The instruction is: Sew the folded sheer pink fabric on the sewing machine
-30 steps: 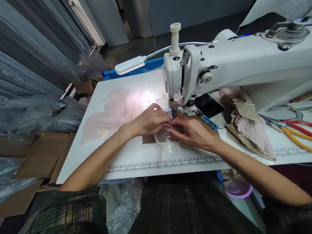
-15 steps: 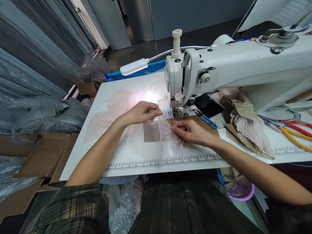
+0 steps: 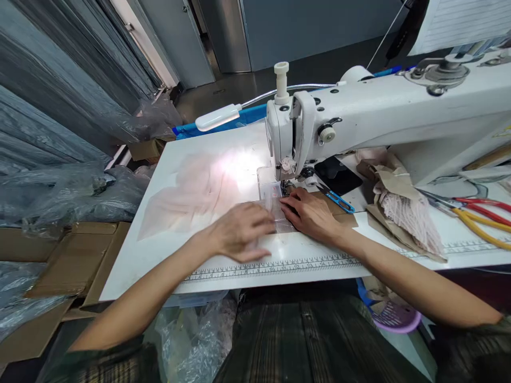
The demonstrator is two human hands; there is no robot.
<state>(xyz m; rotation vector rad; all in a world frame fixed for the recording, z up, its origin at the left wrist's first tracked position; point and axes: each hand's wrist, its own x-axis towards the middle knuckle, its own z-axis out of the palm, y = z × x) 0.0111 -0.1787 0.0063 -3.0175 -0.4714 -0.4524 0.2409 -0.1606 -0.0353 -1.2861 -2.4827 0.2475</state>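
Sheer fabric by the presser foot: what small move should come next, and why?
Probably settle the left hand flat on the sheer fabric, to steady its left side: the right hand rests at its right edge near the presser foot, while the left is blurred, its hold unclear.

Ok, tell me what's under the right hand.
Around the right hand, sheer material shows by the fingers and a brown panel on the side toward the wrist. Whatever lies directly beneath the palm is covered.
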